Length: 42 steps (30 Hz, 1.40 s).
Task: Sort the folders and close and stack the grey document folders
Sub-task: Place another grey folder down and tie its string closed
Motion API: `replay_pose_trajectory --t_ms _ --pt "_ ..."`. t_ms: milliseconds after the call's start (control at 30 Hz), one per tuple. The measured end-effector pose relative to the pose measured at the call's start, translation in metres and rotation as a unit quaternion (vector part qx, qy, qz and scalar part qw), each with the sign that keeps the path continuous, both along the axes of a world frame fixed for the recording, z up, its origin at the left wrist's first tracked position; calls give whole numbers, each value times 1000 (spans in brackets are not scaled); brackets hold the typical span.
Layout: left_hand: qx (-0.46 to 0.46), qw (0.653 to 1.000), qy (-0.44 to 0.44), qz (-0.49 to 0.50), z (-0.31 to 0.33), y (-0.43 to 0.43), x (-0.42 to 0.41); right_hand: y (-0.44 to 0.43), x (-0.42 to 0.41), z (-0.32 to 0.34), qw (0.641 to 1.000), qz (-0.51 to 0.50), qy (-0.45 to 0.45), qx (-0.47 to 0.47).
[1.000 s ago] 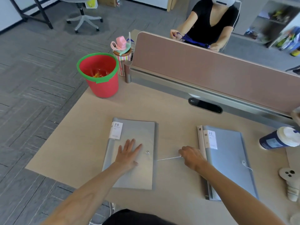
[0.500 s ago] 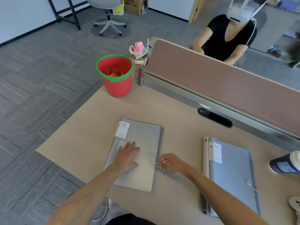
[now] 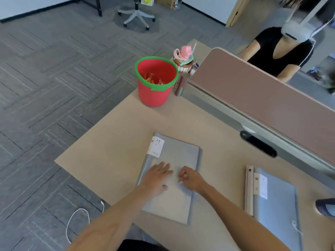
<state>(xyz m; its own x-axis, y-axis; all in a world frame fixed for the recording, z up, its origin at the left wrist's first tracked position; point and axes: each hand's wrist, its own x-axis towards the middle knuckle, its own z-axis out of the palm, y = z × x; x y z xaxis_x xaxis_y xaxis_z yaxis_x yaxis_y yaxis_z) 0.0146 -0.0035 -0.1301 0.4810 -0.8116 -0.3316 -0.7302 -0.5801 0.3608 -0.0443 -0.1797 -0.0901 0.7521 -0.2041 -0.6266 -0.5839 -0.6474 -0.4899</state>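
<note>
A closed grey document folder (image 3: pixel 178 156) with a white "20" label lies on the beige desk in front of me. My left hand (image 3: pixel 156 176) rests flat on its cover, fingers spread. My right hand (image 3: pixel 190 178) is on the same cover just to the right, fingers pinched around the folder's thin white elastic string, over the spot where the button sits. A second, bluish-grey folder (image 3: pixel 277 201) lies closed at the right, its string loop hanging near its lower edge.
A red bucket (image 3: pixel 155 93) with a green rim stands at the desk's far left corner, a pink-lidded cup (image 3: pixel 184 58) behind it. A brown divider panel (image 3: pixel 262 98) runs along the back; a person sits beyond it. A dark blue cup (image 3: pixel 326 208) lies at the right edge.
My right hand has moved left from beside the folder onto its cover, bringing the string to the button. My left hand stays flat. The view has shifted left.
</note>
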Motion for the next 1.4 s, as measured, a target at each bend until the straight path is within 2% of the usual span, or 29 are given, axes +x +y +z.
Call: replay_pose_trajectory --t_ms 267,367,433,500,600,800,1033,1133,1400 --pt "41 999 6 2 -2 -3 2 -17 1 -7 978 -199 -54 17" --pt "31 999 -8 2 -2 -5 -2 -33 -12 -10 970 -230 -80 -18" --pt "35 999 -13 5 -1 -8 -5 -42 -27 -10 976 -193 -78 -66" --pt "54 998 -15 7 3 -11 -7 -47 -44 -12 983 -101 -79 -133" --pt "87 996 -12 8 6 -17 -8 -48 -68 -19 966 42 -110 -229" --pt "112 993 -29 19 3 -21 -14 -36 -80 -19 934 193 -148 -262" --pt "125 992 -30 14 6 -21 -15 -21 -61 -19 921 235 -141 -278" --pt "116 993 -31 10 5 -17 -13 -17 -45 -14 930 262 -111 -233" --pt "104 994 -30 5 2 -14 -10 -18 -7 -6 930 272 -60 -239"
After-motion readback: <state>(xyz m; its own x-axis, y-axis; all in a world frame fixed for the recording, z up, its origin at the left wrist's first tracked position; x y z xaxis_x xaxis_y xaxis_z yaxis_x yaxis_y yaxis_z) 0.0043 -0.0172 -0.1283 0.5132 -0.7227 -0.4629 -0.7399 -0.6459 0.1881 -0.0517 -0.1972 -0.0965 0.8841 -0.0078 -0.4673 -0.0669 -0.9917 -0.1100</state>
